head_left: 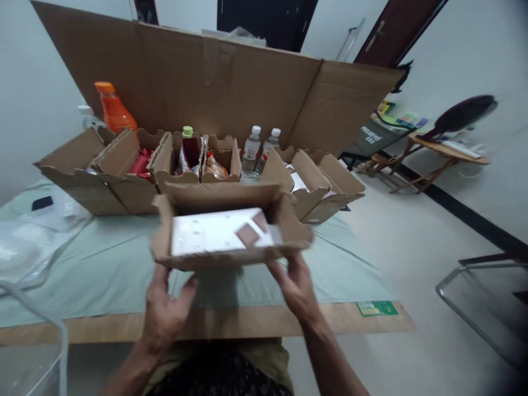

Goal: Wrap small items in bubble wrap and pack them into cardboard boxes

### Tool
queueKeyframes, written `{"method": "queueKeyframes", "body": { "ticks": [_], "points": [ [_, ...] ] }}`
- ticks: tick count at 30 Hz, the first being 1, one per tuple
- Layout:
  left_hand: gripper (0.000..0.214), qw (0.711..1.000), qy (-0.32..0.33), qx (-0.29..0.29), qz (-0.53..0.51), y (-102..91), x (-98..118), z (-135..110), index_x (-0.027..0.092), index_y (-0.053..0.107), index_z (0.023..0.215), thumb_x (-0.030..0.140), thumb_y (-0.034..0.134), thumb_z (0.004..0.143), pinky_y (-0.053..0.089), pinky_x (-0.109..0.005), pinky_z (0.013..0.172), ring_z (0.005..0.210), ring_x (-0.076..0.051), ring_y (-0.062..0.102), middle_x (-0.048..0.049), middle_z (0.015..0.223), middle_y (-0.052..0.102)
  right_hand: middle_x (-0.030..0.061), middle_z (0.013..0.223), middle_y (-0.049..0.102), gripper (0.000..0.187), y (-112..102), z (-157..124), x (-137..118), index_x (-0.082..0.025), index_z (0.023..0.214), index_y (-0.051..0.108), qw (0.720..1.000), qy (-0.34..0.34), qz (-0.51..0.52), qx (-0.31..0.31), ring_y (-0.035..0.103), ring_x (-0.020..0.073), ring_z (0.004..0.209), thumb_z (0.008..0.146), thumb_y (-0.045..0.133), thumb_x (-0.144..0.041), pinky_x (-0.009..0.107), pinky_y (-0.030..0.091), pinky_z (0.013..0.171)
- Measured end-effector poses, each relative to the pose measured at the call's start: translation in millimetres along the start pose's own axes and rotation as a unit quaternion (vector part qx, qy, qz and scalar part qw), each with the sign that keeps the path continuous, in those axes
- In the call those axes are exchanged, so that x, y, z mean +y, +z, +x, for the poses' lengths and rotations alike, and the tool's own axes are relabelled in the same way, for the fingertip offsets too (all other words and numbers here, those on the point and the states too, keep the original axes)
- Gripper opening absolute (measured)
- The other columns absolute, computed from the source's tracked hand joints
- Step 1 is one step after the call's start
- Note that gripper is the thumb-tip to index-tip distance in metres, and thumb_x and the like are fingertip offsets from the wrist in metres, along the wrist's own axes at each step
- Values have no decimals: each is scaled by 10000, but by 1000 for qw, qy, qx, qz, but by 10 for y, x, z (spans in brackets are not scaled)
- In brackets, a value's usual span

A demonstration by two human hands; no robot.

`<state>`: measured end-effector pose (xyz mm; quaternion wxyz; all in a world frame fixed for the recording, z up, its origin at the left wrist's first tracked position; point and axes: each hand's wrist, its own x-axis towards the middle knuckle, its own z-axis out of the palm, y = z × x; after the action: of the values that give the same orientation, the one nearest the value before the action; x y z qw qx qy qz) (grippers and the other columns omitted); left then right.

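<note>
A pale green cloth (115,264) covers the table (338,319) as a cardboard box (231,258) is held above it, left hand (165,308) and right hand (296,286) supporting it from beneath, one at each end; keeping it level should stop the white packaging (206,234) inside sliding. Beyond the box: six open bins (82,198), four toward its left, two toward its right, two white-capped bottles (250,151) between, one orange bottle (117,113) farther left, one cardboard panel (177,82) behind.

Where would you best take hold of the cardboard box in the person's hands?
Probably at the lower corners of both ends of the cardboard box, coming from the near side, with left hand and right hand together: it is long, open-topped and holds a white package, so a wide two-handed grip should balance it.
</note>
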<state>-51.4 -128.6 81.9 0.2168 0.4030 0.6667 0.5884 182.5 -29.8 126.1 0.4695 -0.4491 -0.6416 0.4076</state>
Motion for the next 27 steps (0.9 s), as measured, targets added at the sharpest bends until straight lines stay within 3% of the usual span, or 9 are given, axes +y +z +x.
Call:
{"method": "queueKeyframes", "body": {
  "ticks": [2, 4, 6, 8, 11, 15, 19, 23, 27],
  "points": [
    [577, 998, -16, -43, 36, 108, -9, -233, 230, 604, 1351, 458, 710, 832, 459, -493, 1111, 1290, -363, 589, -139, 1336, 666, 110, 1248, 721, 418, -303, -206, 73, -241, 1258, 678, 998, 32, -38, 39, 614, 345, 1242, 896, 707, -447, 532, 426, 1147],
    [519, 996, -53, -24, 63, 51, -94, -399, 235, 642, 1270, 511, 685, 832, 448, -531, 1103, 1272, -390, 592, -149, 1289, 684, 130, 1197, 734, 411, -373, -398, 133, -229, 1228, 696, 996, 55, -55, 47, 633, 359, 1205, 891, 711, -463, 528, 462, 1110],
    [509, 992, -88, 25, 87, -122, -194, -382, 246, 650, 1216, 555, 683, 813, 427, -570, 1097, 1260, -415, 590, -147, 1236, 695, 129, 1190, 733, 389, -167, -443, 154, -224, 1223, 697, 997, 61, -47, 0, 636, 351, 1204, 910, 686, -455, 513, 487, 1089],
    [556, 988, -92, 74, 105, -269, -247, -191, 246, 631, 1221, 566, 710, 773, 411, -577, 1101, 1250, -419, 588, -133, 1210, 691, 113, 1252, 708, 385, 151, -319, 144, -229, 1263, 673, 998, 47, -24, -46, 611, 329, 1254, 934, 648, -427, 497, 471, 1115],
    [552, 991, -55, 75, 91, -220, -235, 152, 221, 610, 1201, 523, 721, 752, 469, -508, 1045, 1150, -365, 636, -108, 1140, 696, 93, 1324, 670, 418, 375, -78, 169, -240, 1322, 627, 999, 14, -8, -40, 588, 305, 1286, 931, 627, -389, 482, 447, 1141],
    [474, 997, -27, -17, 77, 81, -284, 262, 208, 625, 1174, 455, 697, 776, 537, -426, 947, 1074, -316, 668, -97, 1089, 712, 93, 1245, 701, 457, -51, -174, 448, -230, 1302, 633, 998, 20, -62, -21, 644, 309, 1177, 877, 693, -388, 472, 510, 1063],
    [728, 996, -46, -16, 74, 74, -470, 139, 269, 474, 1470, 478, 697, 809, 510, -467, 1033, 1244, -333, 617, -124, 1400, 615, 130, 1404, 628, 881, -539, -290, 734, -250, 1481, 508, 994, 29, -84, -57, 629, 344, 1233, 713, 869, -486, 516, 509, 1069],
    [824, 996, -72, -17, 49, -19, -559, 119, 305, 371, 1551, 505, 697, 820, 513, -502, 1039, 1234, -331, 626, -131, 1503, 544, 152, 1589, 462, 1171, -517, 158, 755, -251, 1555, 419, 993, -14, -14, -117, 431, 367, 1472, 565, 937, -603, 565, 356, 1204],
    [737, 995, -94, -34, 27, 104, -492, 109, 284, 463, 1477, 495, 703, 813, 551, -476, 989, 1180, -318, 661, -129, 1446, 584, 140, 1529, 536, 1240, -367, 569, 657, -246, 1513, 475, 986, -9, 44, -158, 483, 367, 1439, 448, 926, -695, 573, 411, 1165]
  ]
}}
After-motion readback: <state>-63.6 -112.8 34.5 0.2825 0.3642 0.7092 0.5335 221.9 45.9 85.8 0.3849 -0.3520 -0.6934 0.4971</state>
